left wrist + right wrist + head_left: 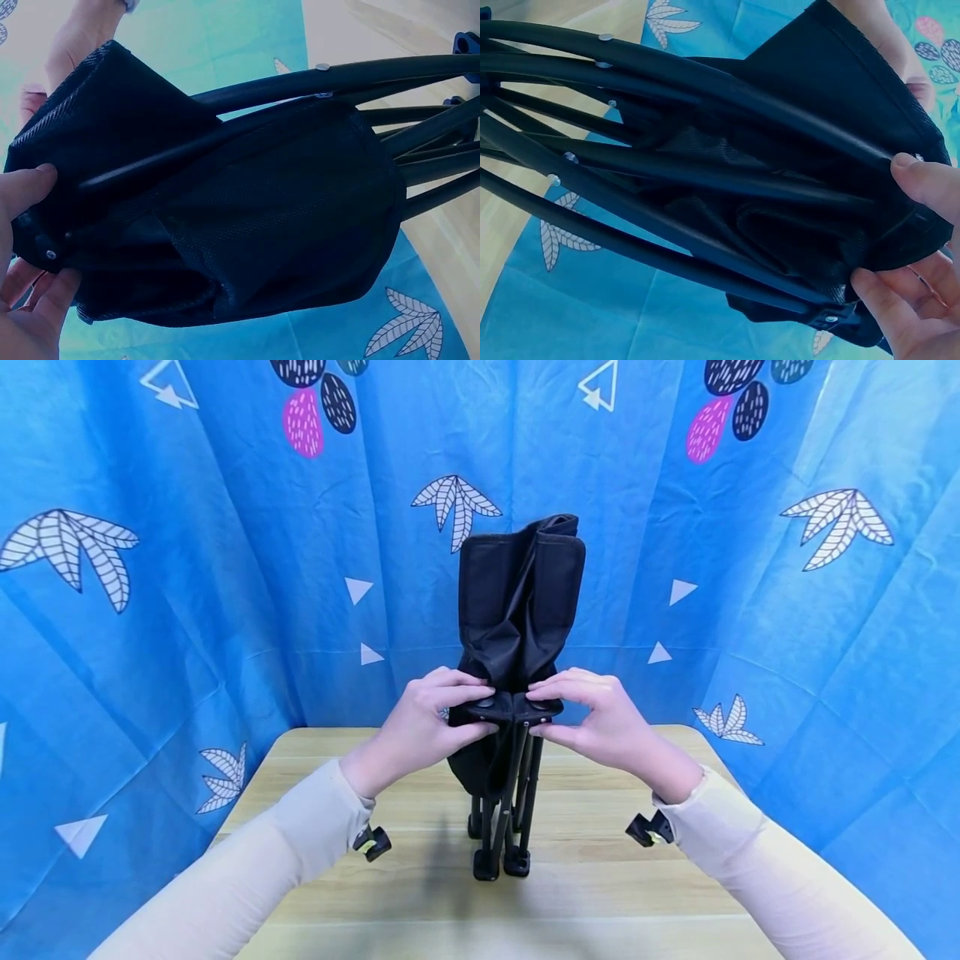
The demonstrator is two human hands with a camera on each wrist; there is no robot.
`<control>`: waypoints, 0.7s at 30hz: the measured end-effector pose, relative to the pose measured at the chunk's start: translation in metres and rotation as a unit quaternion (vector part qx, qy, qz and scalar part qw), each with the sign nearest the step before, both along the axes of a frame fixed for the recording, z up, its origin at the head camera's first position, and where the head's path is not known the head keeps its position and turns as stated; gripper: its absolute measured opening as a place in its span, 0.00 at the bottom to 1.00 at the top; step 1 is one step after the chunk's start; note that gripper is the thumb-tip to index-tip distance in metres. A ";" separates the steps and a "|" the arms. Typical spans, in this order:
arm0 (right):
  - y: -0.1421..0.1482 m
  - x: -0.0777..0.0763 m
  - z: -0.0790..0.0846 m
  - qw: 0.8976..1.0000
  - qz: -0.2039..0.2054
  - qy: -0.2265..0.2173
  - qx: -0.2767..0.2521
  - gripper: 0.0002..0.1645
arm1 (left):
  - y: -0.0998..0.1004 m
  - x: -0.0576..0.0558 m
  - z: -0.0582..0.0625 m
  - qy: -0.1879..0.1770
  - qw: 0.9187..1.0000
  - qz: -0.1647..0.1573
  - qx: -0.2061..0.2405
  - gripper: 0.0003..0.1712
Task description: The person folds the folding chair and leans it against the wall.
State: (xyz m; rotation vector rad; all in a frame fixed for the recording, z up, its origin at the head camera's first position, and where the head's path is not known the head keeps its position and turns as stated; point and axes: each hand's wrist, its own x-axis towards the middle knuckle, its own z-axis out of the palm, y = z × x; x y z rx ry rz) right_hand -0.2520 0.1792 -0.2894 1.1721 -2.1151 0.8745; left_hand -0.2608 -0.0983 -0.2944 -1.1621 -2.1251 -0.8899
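Note:
A black folding camp chair (pixel 517 585) stands upright on the table, folded into a narrow bundle. Its cloth back rises above the hands, and dark tube legs (pixel 682 165) run down to plastic feet (pixel 487 865). My left hand (pixel 438 714) pinches the left corner of the seat cloth (pixel 285 217), thumb below and fingers on top. On the other side my right hand (pixel 592 714) pinches the right corner the same way. The two corners sit side by side, almost touching. Some of the fingers are hidden behind the cloth in both wrist views.
The chair stands on a pale wooden table (pixel 360 860) with rounded back corners. A blue patterned curtain (pixel 225 527) hangs behind it and at both sides. Small black devices hang below the left wrist (pixel 372 842) and the right wrist (pixel 649 829).

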 end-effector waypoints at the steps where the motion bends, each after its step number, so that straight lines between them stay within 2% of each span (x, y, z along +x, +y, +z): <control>1: 0.000 0.000 -0.001 1.000 0.000 0.005 -0.001 0.25 | 0.000 0.000 0.000 0.003 1.000 0.001 0.002 0.21; 9: 0.000 0.001 0.000 1.000 0.000 0.030 0.003 0.26 | -0.003 0.002 0.000 0.002 1.000 0.004 -0.002 0.21; 21: 0.002 0.001 0.000 0.999 0.003 0.037 0.006 0.28 | -0.015 0.001 0.000 0.015 1.000 -0.022 -0.010 0.25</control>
